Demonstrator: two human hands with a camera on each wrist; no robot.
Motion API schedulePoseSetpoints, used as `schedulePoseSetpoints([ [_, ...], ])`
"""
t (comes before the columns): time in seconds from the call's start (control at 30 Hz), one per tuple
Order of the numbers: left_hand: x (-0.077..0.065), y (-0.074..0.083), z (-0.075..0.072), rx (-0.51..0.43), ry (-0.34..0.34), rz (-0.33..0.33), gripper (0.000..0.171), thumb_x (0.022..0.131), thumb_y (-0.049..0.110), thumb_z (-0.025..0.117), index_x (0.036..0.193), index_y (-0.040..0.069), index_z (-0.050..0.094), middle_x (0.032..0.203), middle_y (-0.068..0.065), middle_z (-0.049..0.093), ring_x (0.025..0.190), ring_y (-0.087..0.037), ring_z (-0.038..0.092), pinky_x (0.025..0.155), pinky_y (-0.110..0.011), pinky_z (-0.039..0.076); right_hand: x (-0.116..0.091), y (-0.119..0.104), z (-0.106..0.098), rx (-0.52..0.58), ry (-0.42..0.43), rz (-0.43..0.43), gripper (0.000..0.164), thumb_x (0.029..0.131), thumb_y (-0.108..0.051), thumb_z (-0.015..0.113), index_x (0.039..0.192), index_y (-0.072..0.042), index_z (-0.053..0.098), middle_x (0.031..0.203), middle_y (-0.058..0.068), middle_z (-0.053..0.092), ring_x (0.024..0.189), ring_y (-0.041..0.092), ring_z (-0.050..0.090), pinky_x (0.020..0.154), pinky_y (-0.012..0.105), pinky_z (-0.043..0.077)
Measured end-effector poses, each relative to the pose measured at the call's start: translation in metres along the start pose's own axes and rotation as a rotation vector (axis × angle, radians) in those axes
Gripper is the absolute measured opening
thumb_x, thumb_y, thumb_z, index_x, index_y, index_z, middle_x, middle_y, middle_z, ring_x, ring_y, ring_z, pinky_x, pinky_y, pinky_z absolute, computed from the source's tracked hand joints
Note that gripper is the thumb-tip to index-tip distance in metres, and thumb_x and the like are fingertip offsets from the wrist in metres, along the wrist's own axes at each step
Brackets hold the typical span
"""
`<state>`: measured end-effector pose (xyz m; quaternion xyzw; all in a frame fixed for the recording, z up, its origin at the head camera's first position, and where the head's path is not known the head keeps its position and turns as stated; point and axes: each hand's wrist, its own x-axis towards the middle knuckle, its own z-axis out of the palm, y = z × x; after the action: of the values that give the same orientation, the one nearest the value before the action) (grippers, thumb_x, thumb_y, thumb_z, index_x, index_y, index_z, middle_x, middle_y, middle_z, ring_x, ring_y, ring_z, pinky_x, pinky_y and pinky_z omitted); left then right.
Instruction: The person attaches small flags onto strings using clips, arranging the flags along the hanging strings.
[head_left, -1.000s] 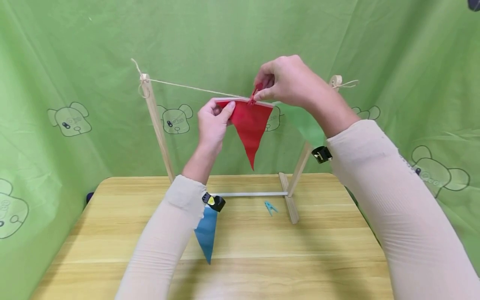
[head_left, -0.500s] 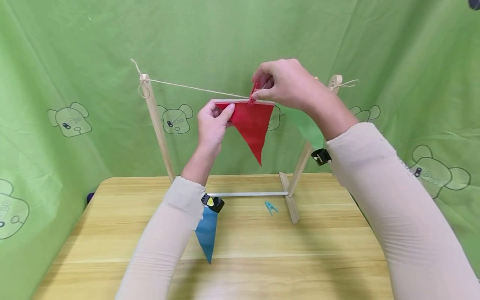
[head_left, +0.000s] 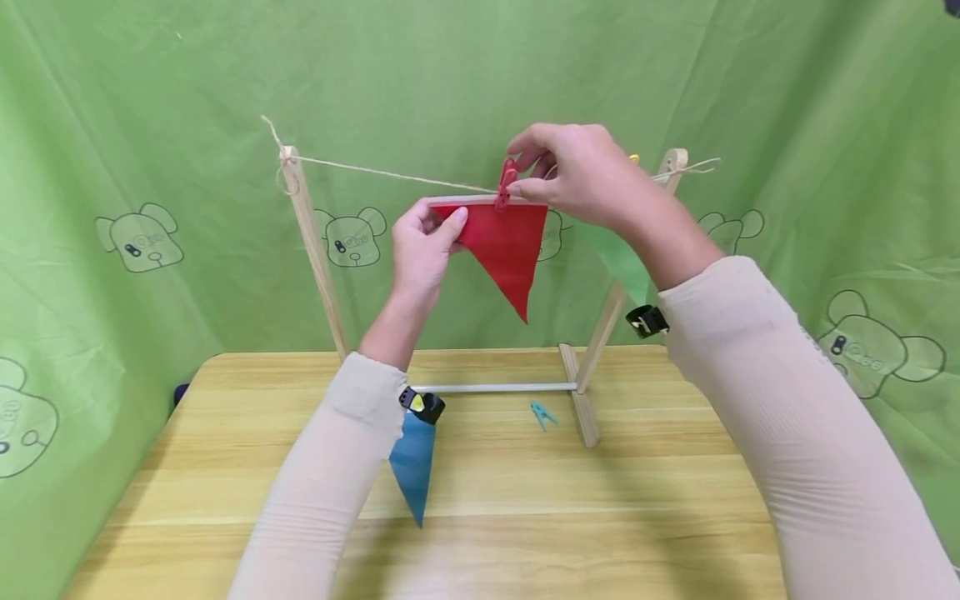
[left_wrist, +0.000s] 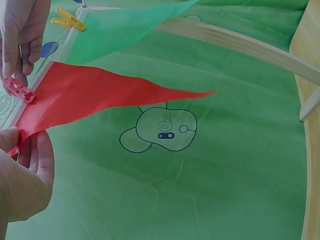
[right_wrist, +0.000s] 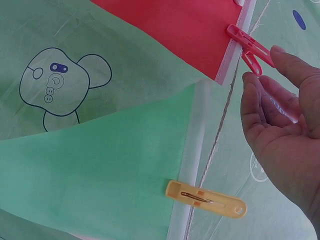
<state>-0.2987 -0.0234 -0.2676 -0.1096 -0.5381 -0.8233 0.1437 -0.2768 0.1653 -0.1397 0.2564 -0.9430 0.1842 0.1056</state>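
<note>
My left hand (head_left: 423,250) pinches the upper left corner of a red triangular pennant (head_left: 510,250) between thumb and fingers. A red clothespin (head_left: 506,185) clamps the pennant's white top band against the twine (head_left: 397,176). My right hand (head_left: 581,171) is at the clothespin's handles. In the right wrist view its thumb and fingertips stand apart around the spread handles, the thumb at or very near one handle end. A green pennant (right_wrist: 110,165) hangs alongside, held to the twine by a yellow clothespin (right_wrist: 206,198).
Wooden posts (head_left: 315,250) carry the twine, joined low down by a pale bar (head_left: 495,388). On the wooden table (head_left: 525,533) are a blue clothespin (head_left: 543,415) and a blue pennant (head_left: 413,467), partly hidden by my left sleeve. Green cloth (head_left: 450,75) hangs behind.
My right fingers have loosened from the red clothespin, which now shows more fully and stands more upright. The red pennant's tip has swung slightly right and up. My left hand keeps its pinch.
</note>
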Motion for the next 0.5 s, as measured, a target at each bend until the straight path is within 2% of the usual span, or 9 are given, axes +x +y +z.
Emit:
schedulePoseSetpoints([
  [0.2,0.0,0.002,0.0,0.014,-0.014,-0.003,0.018,0.096,-0.003,0.068,0.114,-0.005,0.068,0.093,-0.007,0.069,0.079,-0.016,0.069,0.073,-0.029,0.063,-0.01,0.005,0.0,0.056,0.043,0.021,0.049,0.097,-0.028,0.074,0.139,-0.009,0.06,0.129,0.009,0.067,0.112,0.023,0.066,0.097,0.04,0.055],
  [0.5,0.0,0.0,-0.003,0.06,-0.033,-0.01,0.02,0.096,0.002,0.07,0.115,-0.006,0.068,0.093,-0.006,0.069,0.084,-0.016,0.07,0.08,-0.033,0.064,-0.033,0.015,0.01,0.163,0.151,-0.006,0.042,0.098,-0.022,0.072,0.136,-0.005,0.062,0.131,0.008,0.067,0.115,0.018,0.066,0.105,0.036,0.054],
])
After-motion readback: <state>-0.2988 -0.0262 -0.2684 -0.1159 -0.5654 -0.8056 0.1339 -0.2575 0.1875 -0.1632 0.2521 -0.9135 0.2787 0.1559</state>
